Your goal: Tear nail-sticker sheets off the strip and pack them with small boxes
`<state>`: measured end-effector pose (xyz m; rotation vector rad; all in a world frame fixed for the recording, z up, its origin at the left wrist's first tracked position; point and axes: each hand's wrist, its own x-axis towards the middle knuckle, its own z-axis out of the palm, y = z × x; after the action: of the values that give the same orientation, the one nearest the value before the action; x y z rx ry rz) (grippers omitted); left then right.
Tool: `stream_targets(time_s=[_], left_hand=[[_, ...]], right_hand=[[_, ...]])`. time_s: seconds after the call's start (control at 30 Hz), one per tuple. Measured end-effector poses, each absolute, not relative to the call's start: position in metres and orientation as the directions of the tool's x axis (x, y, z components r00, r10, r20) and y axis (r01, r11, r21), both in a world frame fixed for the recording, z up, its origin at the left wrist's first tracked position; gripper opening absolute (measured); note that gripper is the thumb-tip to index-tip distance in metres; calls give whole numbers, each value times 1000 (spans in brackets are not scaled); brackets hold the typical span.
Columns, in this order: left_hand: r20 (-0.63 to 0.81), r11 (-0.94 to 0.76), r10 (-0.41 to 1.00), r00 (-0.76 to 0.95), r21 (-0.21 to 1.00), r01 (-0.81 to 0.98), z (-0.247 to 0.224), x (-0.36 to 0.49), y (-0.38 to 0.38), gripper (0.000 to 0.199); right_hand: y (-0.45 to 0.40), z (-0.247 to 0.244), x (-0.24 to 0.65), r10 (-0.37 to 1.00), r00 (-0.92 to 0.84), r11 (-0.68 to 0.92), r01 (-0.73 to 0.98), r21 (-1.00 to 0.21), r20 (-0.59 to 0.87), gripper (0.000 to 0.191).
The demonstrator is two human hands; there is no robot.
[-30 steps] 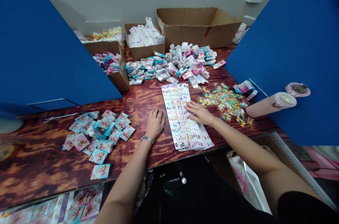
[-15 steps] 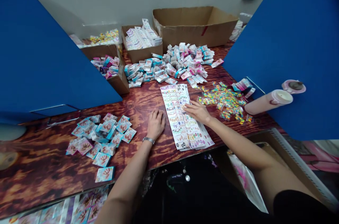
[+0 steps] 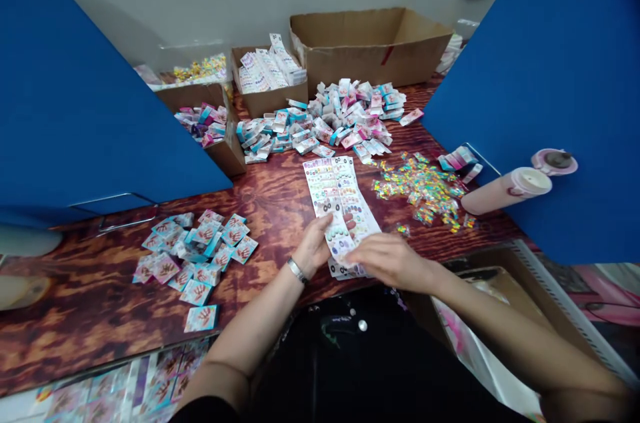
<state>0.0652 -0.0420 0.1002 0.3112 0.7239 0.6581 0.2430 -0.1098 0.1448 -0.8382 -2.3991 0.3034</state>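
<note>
Long white sheets [image 3: 325,181] with rows of small coloured prints lie on the wooden table in front of me. My left hand [image 3: 316,246], with a bracelet at the wrist, holds a printed strip [image 3: 340,233] above the sheets, its thumb on top and fingertips showing past the far edge. My right hand [image 3: 387,259] is at the strip's near right end, its fingers bent together and partly blurred; what is between them is hidden. A pile of small bright packets [image 3: 423,186] lies right of the sheets.
Small printed boxes [image 3: 197,253] lie at the left; a heap of opened boxes [image 3: 340,116] is behind the sheets. Cardboard boxes [image 3: 370,63] stand along the wall. A pink bottle [image 3: 505,191] stands at the right, near a blue panel [image 3: 550,89].
My left hand has moved right from the bare table and taken hold of a strip. My right hand has drawn back toward me. One small packet now lies apart from the pile.
</note>
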Motion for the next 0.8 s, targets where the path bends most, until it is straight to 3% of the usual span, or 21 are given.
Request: stream_targets(time_s=[0.1, 0.2, 0.27, 0.37, 0.47, 0.57, 0.63, 0.73, 0.8], left_hand=[[-505, 697, 715, 484, 572, -432, 99, 66, -38, 33], [-400, 577, 782, 478, 755, -312, 98, 62, -45, 39], [-298, 463, 806, 511, 855, -232, 100, 58, -52, 49], [-188, 334, 768, 612, 933, -133, 103, 53, -60, 47], [-260, 433, 748, 611, 889, -151, 103, 53, -63, 39], [-359, 595, 751, 554, 732, -331, 103, 55, -62, 33], [-336, 620, 752, 567, 652, -436, 105, 55, -60, 38], [-229, 626, 734, 640, 595, -505, 109, 53, -57, 53], [-172, 631, 708, 685, 590, -504, 111, 52, -56, 54]], right_hand=[[-122, 153, 237, 704, -576, 705, 495, -507, 416, 25], [-108, 156, 241, 854, -285, 510, 622, -595, 435, 24], [-92, 154, 244, 887, -150, 415, 672, -613, 436, 22], [-75, 148, 243, 880, -129, 407, 698, -589, 456, 23], [-74, 142, 237, 813, -168, 466, 762, -450, 557, 24], [-84, 137, 228, 696, -378, 581, 796, -170, 610, 25], [-92, 132, 223, 642, -510, 644, 764, -42, 572, 24], [-97, 123, 220, 627, -555, 653, 757, 20, 546, 25], [-95, 117, 221, 638, -540, 652, 758, -12, 549, 24]])
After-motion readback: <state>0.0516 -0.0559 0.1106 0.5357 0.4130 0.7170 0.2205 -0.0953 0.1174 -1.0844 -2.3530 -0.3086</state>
